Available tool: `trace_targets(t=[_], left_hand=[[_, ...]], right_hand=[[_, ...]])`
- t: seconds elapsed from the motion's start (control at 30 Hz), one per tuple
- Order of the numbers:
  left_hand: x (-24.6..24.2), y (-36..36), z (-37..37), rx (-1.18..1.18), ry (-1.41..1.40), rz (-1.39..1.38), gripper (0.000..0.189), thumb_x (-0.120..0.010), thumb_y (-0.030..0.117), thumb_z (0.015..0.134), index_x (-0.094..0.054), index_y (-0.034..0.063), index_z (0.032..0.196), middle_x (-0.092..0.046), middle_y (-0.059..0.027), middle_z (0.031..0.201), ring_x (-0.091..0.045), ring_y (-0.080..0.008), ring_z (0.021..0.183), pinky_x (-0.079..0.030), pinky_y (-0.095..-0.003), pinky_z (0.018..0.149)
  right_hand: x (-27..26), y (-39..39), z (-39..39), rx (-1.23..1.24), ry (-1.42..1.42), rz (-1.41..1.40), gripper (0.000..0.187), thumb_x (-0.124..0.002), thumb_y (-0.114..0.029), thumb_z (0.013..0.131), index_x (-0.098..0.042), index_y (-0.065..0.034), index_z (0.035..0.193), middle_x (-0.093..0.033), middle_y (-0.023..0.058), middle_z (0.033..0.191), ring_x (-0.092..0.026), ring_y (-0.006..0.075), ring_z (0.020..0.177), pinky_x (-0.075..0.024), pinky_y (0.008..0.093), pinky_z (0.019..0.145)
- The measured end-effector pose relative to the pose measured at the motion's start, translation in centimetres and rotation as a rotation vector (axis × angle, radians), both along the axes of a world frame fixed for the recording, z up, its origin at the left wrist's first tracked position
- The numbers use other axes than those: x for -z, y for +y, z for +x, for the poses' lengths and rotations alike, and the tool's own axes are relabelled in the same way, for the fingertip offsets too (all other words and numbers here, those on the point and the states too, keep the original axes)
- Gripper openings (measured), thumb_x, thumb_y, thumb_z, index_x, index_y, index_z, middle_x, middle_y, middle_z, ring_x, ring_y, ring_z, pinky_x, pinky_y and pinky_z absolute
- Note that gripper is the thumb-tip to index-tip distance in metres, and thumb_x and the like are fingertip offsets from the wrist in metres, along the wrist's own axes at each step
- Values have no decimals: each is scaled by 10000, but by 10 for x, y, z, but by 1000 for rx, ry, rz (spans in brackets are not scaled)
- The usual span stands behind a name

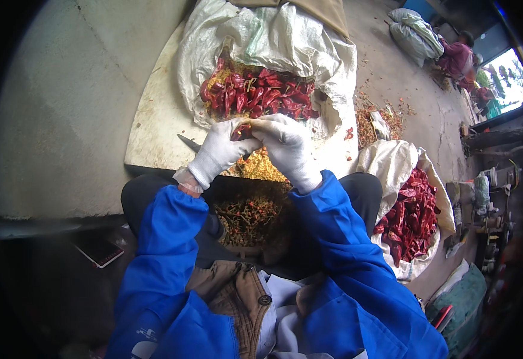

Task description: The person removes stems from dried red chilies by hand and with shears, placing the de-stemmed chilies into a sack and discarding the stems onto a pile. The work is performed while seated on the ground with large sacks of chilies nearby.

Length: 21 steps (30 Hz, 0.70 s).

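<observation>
My left hand (222,151), in a white knit glove, holds a dried red chili pepper (242,131) between fingers and thumb. My right hand (284,146), gloved the same way, meets it with pinched fingers at the pepper's right end; the exact grip is partly hidden. Just beyond both hands, a pile of red chili peppers (261,96) lies in the mouth of a white woven sack (268,42). Below the hands, yellow chili seeds (261,167) cover the near edge of a pale board (153,146). A dark pointed blade (188,142) lies beside my left wrist, its other end hidden.
Stems and scraps (248,220) fill a container between my knees. At right stands an open sack (369,157) of dried chilies (409,220). Chili debris (378,123) litters the floor. A dark booklet-like object (100,251) lies at left. Another person (456,56) sits by a full sack (416,36).
</observation>
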State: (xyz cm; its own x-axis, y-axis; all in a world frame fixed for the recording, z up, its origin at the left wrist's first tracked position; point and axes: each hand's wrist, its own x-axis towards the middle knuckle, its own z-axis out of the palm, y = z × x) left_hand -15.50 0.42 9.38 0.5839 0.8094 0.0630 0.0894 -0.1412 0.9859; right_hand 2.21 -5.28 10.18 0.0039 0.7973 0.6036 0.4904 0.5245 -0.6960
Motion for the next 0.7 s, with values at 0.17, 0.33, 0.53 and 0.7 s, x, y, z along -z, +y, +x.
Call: trace_targets(t=[0.17, 0.33, 0.53, 0.7], left_hand=[[-9, -7, -2, 46, 94, -308, 254, -732, 62, 938, -688, -14, 1176, -716, -32, 931, -656, -67, 782, -547, -237, 682], [-10, -10, -2, 11, 165, -31, 206, -776, 104, 920, -711, -29, 1063, -699, -22, 826, -632, -81, 705, -508, -268, 605], [-4, -3, -14, 153, 249, 468, 194, -807, 126, 869, -731, -3, 993, -694, -126, 820, -683, -214, 728, -531, -352, 654], [-3, -15, -17, 354, 502, 697, 200, -794, 194, 874, -746, 45, 997, -707, -151, 862, -694, -330, 754, -551, -377, 665]], right_hand=[[5, -4, -4, -1, 400, -252, 186, -726, 9, 906, -771, -12, 1086, -767, 74, 948, -712, 165, 832, -560, 294, 754], [0, -6, -2, -52, 757, -627, 180, -695, -97, 977, -761, 27, 1090, -758, 48, 943, -635, 83, 744, -514, 245, 693], [7, -7, 0, -104, 828, -755, 231, -678, -117, 986, -725, 75, 1105, -705, 49, 864, -567, 88, 658, -466, 238, 639], [27, 4, 10, -17, 862, -688, 197, -677, -115, 989, -745, 48, 1076, -710, 29, 834, -567, 59, 615, -504, 231, 586]])
